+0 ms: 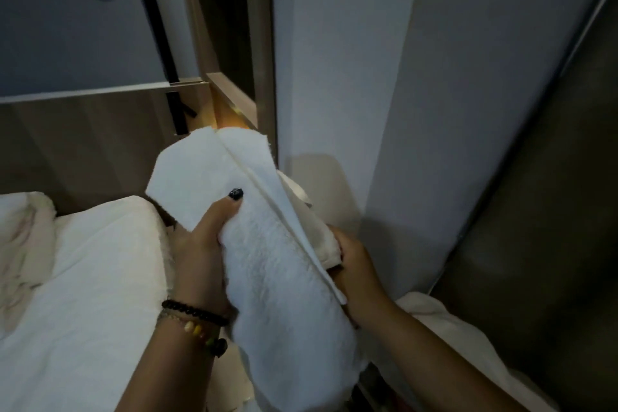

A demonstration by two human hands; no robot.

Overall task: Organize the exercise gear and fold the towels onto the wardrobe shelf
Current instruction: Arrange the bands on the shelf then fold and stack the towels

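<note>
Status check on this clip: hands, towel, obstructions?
Left hand and right hand both grip the folded white towel, held over the bed edge. Wardrobe shelf not in view. No obstruction visible.

Towel (pixel 267 244): plain white. Bed sheet (pixel 93 278), lower left: white. Thumbnail (pixel 235 194): dark polish. Wrist bracelets (pixel 197 321): black beads; yellow, green. Headboard (pixel 83 144): brown wood grain. Wall (pixel 67 27), upper left: grey.

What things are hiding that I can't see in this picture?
- Right hand, head view: fingers hidden under the folded white terry towel.
- Left hand: only the thumb shows; fingers are behind the towel.
- Towel's lower end: cut off by the bottom edge.
- Wardrobe shelf: not identifiable.
</note>
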